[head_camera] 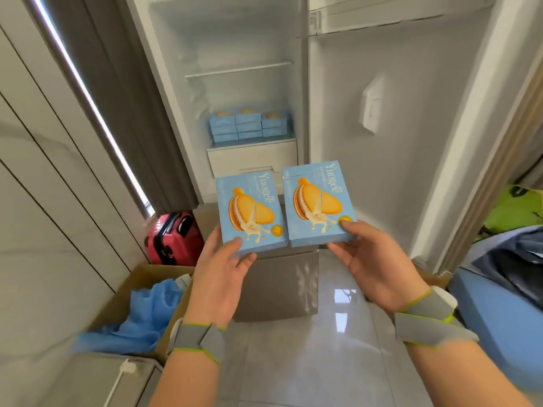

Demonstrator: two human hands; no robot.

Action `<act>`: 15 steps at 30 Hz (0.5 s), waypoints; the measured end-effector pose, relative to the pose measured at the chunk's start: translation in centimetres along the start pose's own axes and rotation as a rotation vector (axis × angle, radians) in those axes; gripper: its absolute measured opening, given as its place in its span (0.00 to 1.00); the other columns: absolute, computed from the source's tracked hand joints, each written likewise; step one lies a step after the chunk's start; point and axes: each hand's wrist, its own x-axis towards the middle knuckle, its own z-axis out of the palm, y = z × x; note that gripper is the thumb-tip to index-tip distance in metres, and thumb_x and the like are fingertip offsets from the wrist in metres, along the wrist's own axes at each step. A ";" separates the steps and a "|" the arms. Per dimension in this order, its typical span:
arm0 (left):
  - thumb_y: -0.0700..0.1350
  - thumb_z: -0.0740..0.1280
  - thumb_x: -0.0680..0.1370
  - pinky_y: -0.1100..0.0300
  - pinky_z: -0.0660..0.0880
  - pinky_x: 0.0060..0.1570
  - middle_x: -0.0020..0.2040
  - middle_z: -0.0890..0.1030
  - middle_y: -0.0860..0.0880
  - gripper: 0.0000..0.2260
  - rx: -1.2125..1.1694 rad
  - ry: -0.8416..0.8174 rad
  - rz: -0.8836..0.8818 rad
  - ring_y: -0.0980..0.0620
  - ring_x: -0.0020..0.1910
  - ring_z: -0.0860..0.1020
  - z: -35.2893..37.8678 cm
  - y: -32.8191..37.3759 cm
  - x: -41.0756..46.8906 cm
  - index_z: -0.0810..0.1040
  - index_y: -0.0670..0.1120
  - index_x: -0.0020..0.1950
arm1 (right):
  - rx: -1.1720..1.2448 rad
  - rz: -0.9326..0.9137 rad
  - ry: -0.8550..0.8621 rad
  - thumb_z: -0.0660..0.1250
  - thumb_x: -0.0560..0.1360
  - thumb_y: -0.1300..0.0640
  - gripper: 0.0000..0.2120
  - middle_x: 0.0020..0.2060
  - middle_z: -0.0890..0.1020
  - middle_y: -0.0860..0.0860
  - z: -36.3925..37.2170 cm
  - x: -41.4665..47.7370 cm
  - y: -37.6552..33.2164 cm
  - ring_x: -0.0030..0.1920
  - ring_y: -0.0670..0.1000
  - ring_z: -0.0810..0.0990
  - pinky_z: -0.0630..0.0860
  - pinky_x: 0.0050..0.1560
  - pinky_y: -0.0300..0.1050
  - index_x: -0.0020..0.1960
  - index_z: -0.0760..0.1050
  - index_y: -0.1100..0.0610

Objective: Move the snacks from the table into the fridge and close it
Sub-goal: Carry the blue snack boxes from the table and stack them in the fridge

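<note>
Left hand [219, 264] pinches the near edge of one box [251, 211]; right hand [371, 259] pinches the near corner of a second box [318, 202], the two side by side and nearly touching, long axes pointing away toward the open fridge [235, 39]. The stack [248, 124] on the shelf lies straight ahead beyond both boxes. Neither hand looks clearly nearer.

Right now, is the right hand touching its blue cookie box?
Touching. Head view: the right hand pinches the right cookie box, thumb on its front corner.
</note>
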 end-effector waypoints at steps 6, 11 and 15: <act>0.38 0.69 0.79 0.49 0.75 0.63 0.70 0.79 0.43 0.23 -0.038 0.104 0.064 0.42 0.69 0.79 0.9 0.2 4.6 0.75 0.50 0.74 | -0.056 0.009 -0.071 0.68 0.80 0.58 0.10 0.58 0.85 0.53 0.8 6.7 -1.5 0.55 0.49 0.83 0.77 0.61 0.47 0.60 0.81 0.56; 0.37 0.66 0.82 0.47 0.74 0.64 0.70 0.80 0.44 0.22 -0.048 0.134 0.100 0.44 0.68 0.79 -0.6 0.6 8.4 0.74 0.52 0.75 | -0.050 0.021 -0.083 0.69 0.80 0.58 0.14 0.60 0.85 0.54 2.1 11.8 -1.1 0.56 0.50 0.83 0.78 0.60 0.47 0.64 0.80 0.56; 0.39 0.67 0.81 0.48 0.75 0.63 0.71 0.79 0.43 0.23 -0.049 0.149 0.111 0.44 0.69 0.79 -3.0 1.6 14.8 0.73 0.51 0.76 | -0.081 0.021 -0.079 0.69 0.80 0.58 0.16 0.61 0.85 0.54 4.5 18.1 -0.3 0.58 0.52 0.83 0.79 0.59 0.46 0.67 0.78 0.55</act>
